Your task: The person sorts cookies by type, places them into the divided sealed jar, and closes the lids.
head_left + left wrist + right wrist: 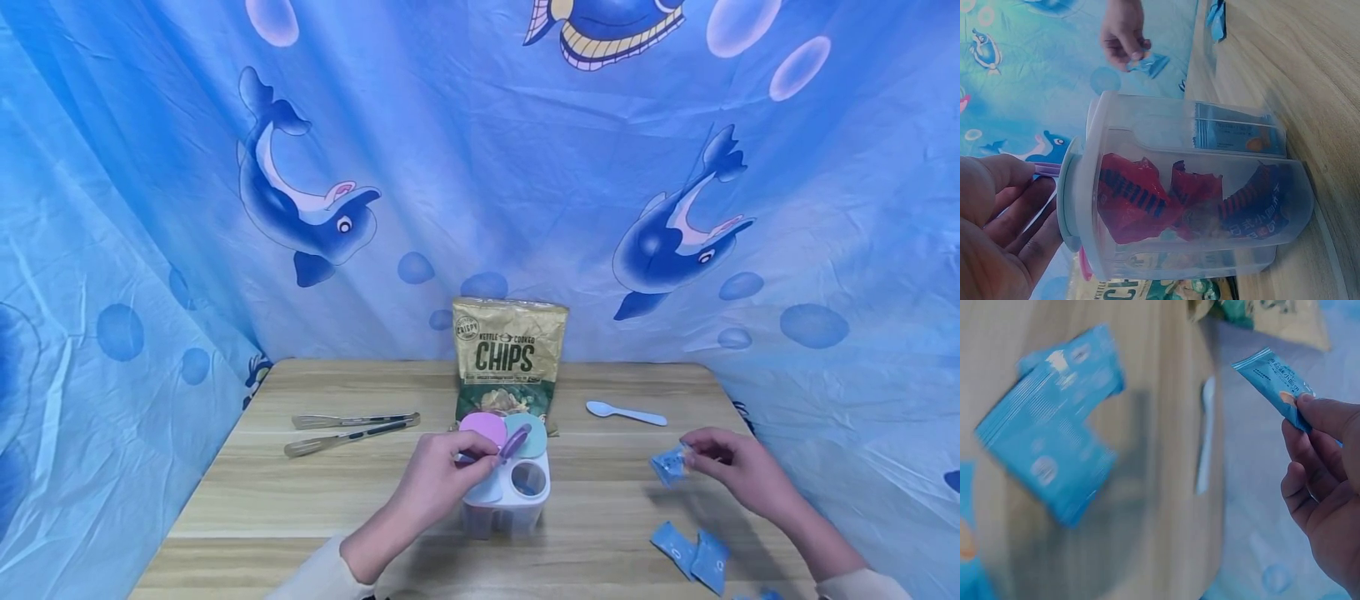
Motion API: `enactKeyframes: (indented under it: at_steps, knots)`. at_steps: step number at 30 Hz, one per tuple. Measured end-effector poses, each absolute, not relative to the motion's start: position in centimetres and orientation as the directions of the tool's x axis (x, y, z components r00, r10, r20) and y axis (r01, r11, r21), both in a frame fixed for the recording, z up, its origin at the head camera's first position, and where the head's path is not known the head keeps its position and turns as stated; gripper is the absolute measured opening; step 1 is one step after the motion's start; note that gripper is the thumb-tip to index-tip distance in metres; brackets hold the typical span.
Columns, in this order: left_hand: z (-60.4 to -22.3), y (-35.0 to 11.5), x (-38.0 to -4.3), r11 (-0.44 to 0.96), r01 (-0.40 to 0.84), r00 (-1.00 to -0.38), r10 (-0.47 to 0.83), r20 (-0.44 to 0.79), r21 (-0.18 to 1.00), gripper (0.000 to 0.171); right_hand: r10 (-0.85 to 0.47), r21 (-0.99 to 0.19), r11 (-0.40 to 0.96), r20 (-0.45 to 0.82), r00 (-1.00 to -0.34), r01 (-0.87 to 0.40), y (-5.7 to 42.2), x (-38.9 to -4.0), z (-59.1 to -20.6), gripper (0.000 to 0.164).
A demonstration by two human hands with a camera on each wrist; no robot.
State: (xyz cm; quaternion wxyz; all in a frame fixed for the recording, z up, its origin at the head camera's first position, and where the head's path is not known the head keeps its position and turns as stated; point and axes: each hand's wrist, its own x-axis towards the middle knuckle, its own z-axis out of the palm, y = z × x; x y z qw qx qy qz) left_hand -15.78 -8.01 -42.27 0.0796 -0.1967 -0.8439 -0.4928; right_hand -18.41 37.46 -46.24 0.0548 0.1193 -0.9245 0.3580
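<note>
In the head view my left hand [438, 471] pinches a raised purple lid [516, 442] at the top of a clear plastic container [501, 521]. Below that lid is a round opening [528, 479]; pink [482, 427], green [527, 440] and pale lids cover other parts of the top. Through the wall, the left wrist view shows red wrapped snacks [1132, 200] in one compartment and a blue packet [1238, 131] in another. Thumb and fingers of my right hand [731, 467] pinch a small blue snack packet [1275, 384], held above the table at the right.
More blue packets [693, 557] lie on the table at the front right. A white spoon [626, 413] rests behind my right hand. Metal tongs [352, 433] lie at the left, and a chips bag [510, 358] stands behind the container. A blue curtain [480, 167] hangs around the table.
</note>
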Motion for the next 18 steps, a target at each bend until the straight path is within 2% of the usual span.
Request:
enactKeyframes:
  at_steps: [8, 14, 18]
  knots:
    - [-42.2, -8.0, -15.8, 0.430, 0.420, -0.906, 0.251, 0.341, 0.799, 0.011, -0.241, -0.631, 0.687, 0.270, -0.932, -0.361, 32.8, -18.1, -42.3, 0.018]
    - [-42.2, -8.0, -15.8, 0.429, 0.420, -0.906, 0.253, 0.340, 0.799, 0.011, -0.342, -0.617, 0.588, 0.397, -0.852, -0.524, 28.9, -18.2, -40.4, 0.018]
    - [-42.2, -8.0, -15.8, 0.432, 0.419, -0.907, 0.249, 0.341, 0.799, 0.012, -0.395, -0.624, 0.517, 0.434, -0.810, -0.586, 26.4, -18.3, -39.6, 0.021]
